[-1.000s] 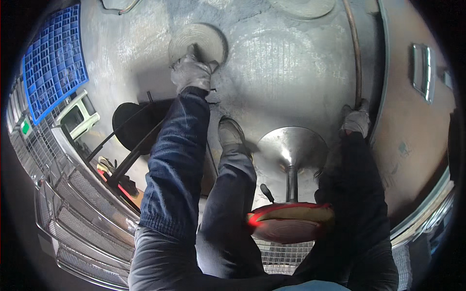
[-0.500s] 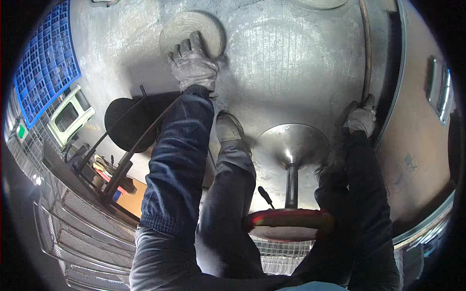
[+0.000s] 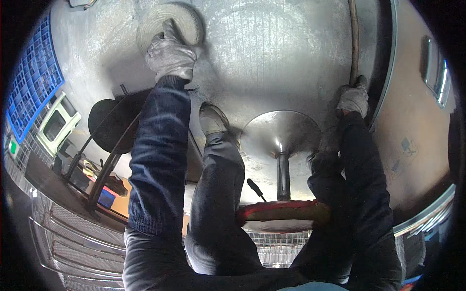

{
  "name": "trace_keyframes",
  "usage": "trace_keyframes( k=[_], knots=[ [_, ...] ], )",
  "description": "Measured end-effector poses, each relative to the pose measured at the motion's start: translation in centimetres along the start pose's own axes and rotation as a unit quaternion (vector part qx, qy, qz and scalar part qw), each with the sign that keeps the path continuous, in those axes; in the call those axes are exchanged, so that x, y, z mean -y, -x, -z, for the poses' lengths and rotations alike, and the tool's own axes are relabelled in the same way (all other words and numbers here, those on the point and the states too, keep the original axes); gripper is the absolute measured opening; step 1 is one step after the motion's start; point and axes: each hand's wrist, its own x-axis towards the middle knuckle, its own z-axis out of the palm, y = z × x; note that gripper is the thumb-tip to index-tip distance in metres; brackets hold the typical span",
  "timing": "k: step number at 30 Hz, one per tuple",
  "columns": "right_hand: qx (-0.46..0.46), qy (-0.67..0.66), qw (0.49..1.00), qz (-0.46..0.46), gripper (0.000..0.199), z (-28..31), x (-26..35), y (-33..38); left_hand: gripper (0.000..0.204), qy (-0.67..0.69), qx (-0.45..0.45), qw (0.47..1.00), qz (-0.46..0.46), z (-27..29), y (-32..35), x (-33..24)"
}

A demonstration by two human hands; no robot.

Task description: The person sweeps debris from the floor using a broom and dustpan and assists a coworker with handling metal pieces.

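My left hand (image 3: 171, 53), in a grey work glove, rests with its fingers over a round grey disc-shaped roll (image 3: 171, 25) lying on the grey metal floor surface (image 3: 272, 58). My right hand (image 3: 353, 99), also gloved, grips a thin dark rod (image 3: 354, 43) that runs up along the right edge of that surface. Below me stands a stool with a red seat (image 3: 284, 212) and a round shiny metal base (image 3: 281, 133). My shoe (image 3: 211, 119) sits beside that base.
A blue plastic crate (image 3: 34, 82) stands at the far left, with a white boxy device (image 3: 57, 123) below it. A black round stool (image 3: 114, 123) with thin metal legs is at the left. Wire mesh shelving (image 3: 73, 242) fills the lower left. A curved metal wall (image 3: 412, 121) rises at the right.
My left hand has stretched farther forward onto the round disc. My right hand stays on the rod. The view has shifted closer to the floor.
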Motion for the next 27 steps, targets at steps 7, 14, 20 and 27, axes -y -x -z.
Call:
trace_keyframes(
  k=[7, 14, 20, 27],
  knots=[
    [0.048, -0.089, 0.995, -0.018, 0.059, 0.0, 0.9, 1.1, 0.101, 0.264, 0.001, 0.958, -0.115, 2.0, 8.7, -1.2],
    [0.001, -0.016, 0.995, 0.094, 0.055, -6.1, -4.7, -2.9, 0.095, 0.270, 0.074, 0.925, -0.258, 2.3, 19.3, -7.8],
    [0.087, -0.286, 0.943, -0.144, 0.048, -0.9, -1.0, -1.7, 0.098, 0.262, 0.005, 0.892, -0.369, 4.8, 16.7, -11.8],
    [0.098, -0.155, 0.981, -0.069, 0.058, -0.3, -1.1, -1.2, 0.077, 0.204, -0.261, 0.894, -0.300, 13.1, -6.8, -19.2]
  ],
)
